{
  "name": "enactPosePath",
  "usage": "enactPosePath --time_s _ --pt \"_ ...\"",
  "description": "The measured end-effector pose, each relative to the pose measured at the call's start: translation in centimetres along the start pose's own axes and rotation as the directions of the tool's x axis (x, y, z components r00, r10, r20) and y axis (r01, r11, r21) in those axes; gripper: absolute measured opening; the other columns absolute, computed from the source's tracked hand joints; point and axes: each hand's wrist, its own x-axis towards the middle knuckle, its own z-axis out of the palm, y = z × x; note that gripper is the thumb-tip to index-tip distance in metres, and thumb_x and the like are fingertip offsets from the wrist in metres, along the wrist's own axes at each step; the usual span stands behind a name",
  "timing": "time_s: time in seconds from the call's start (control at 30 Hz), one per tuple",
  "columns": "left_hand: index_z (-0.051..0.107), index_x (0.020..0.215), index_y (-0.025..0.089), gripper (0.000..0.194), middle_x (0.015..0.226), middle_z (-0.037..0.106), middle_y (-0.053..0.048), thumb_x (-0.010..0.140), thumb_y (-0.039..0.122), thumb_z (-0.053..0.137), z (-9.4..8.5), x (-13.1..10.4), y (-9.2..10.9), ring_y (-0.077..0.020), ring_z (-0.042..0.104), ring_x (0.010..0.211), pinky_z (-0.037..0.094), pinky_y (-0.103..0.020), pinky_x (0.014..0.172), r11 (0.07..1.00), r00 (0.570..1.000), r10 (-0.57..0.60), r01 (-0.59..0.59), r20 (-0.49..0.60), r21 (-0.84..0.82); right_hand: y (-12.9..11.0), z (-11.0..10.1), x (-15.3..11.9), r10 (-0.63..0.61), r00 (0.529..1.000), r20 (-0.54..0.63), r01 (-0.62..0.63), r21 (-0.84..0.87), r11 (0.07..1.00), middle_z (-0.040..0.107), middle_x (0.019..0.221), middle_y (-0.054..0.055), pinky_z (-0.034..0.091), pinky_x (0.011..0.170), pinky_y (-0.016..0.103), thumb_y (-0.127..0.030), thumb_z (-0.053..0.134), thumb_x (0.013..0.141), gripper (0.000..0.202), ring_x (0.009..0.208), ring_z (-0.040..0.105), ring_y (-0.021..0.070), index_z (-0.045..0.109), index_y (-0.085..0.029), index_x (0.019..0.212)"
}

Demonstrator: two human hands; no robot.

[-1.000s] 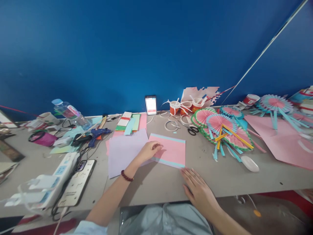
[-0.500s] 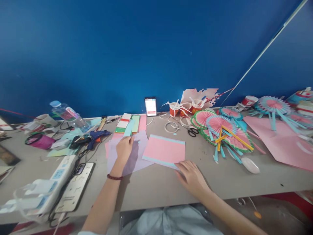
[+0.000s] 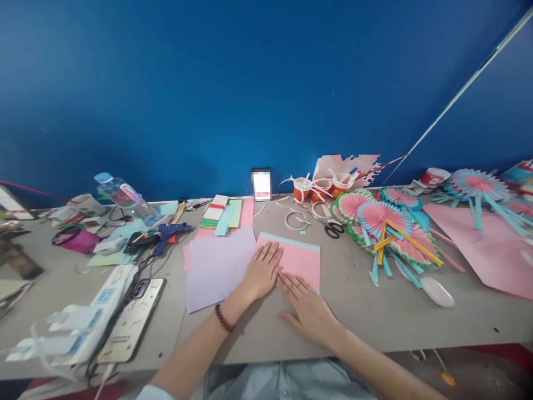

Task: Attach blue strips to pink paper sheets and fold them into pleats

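A pink sheet of paper [image 3: 303, 264] with light-blue strips along its far and near edges lies in front of me. My left hand [image 3: 262, 270] rests flat on its left part, fingers stretched out. Beside it, my right hand [image 3: 306, 305] lies across the near edge with its fingers extended, hiding most of the near strip. The fingertips of both hands nearly meet. To the left lies a lavender sheet [image 3: 216, 266]. Beyond that, a light-blue paper strip [image 3: 225, 220] rests on a stack of coloured paper [image 3: 235, 211].
Black scissors [image 3: 333, 230], a coil of white cord [image 3: 297, 220] and folded paper fans [image 3: 385, 222] lie to the right. A blue glue gun [image 3: 169, 236], a power strip [image 3: 104, 300] and a phone [image 3: 132, 319] are on the left. A lit phone [image 3: 262, 185] leans against the wall.
My left hand has let go of the light-blue strip on the stack and moved right onto the pink sheet. My right hand has shifted left along the near edge.
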Motion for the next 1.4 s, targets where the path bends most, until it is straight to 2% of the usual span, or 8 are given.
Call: enactPosePath --time_s 0.33,0.67,0.83,1.0,1.23,1.4 --pt "0.026 0.144 0.019 0.050 0.150 0.028 -0.006 0.096 0.034 0.027 0.2 0.0 -0.3 -0.0229 0.022 0.139 0.026 -0.042 0.110 1.000 1.000 0.003 -0.003 -0.020 0.009 0.0 -0.4 -4.1 0.090 0.996 0.022 -0.090 0.003 0.996 0.020 0.152 0.005 0.031 0.110 0.038 -0.038 0.038 0.092 0.064 0.138 0.025 0.0203 0.014 -0.016 0.147" --pt "0.026 0.144 0.020 0.050 0.150 0.028 -0.005 0.096 0.034 0.027 0.1 0.1 -0.3 -0.0226 0.023 0.138 0.027 -0.041 0.110 1.000 1.000 -0.004 0.004 -0.017 0.010 -0.1 -0.6 -6.3 0.123 0.992 -0.024 -0.122 0.015 0.992 0.025 0.150 0.002 0.035 0.107 0.036 -0.035 0.039 0.092 0.067 0.135 0.031 0.0192 0.003 -0.021 0.147" --pt "0.026 0.144 0.018 0.050 0.151 0.025 -0.005 0.096 0.034 0.025 0.1 0.2 -0.3 -0.0232 0.023 0.138 0.026 -0.041 0.111 1.000 1.000 -0.010 0.010 0.018 0.018 -0.5 -0.5 -7.1 0.134 0.988 -0.074 -0.136 -0.028 0.990 0.031 0.148 0.004 0.038 0.103 0.036 -0.038 0.040 0.092 0.070 0.130 0.039 0.0209 0.001 -0.020 0.148" --pt "0.023 0.145 0.021 0.051 0.151 0.026 -0.004 0.096 0.034 0.025 0.1 0.2 -0.3 -0.0220 0.022 0.139 0.026 -0.041 0.111 1.000 1.000 -0.012 0.012 0.012 0.012 -0.6 -0.3 -7.4 0.128 0.983 -0.135 -0.142 -0.103 0.984 0.039 0.143 0.007 0.044 0.092 0.037 -0.037 0.039 0.092 0.071 0.123 0.048 0.0223 0.000 -0.017 0.148" --pt "0.025 0.144 0.021 0.051 0.150 0.026 -0.004 0.096 0.034 0.026 0.2 0.1 -0.3 -0.0223 0.023 0.138 0.026 -0.041 0.111 1.000 1.000 -0.017 0.017 0.009 -0.005 -0.6 -1.2 -7.0 0.196 0.977 -0.089 -0.199 -0.032 0.979 0.049 0.137 0.006 0.044 0.092 0.037 -0.033 0.043 0.090 0.065 0.118 0.052 0.0227 0.015 -0.020 0.148" --pt "0.026 0.144 0.020 0.050 0.150 0.027 -0.004 0.095 0.034 0.027 0.2 0.0 -0.3 -0.0220 0.023 0.138 0.026 -0.040 0.111 1.000 1.000 -0.015 0.015 -0.001 -0.007 -0.7 -1.1 -6.7 0.212 0.969 -0.128 -0.215 -0.008 0.977 0.055 0.131 0.007 0.046 0.090 0.036 -0.034 0.043 0.090 0.060 0.113 0.055 0.0219 0.025 -0.020 0.145"
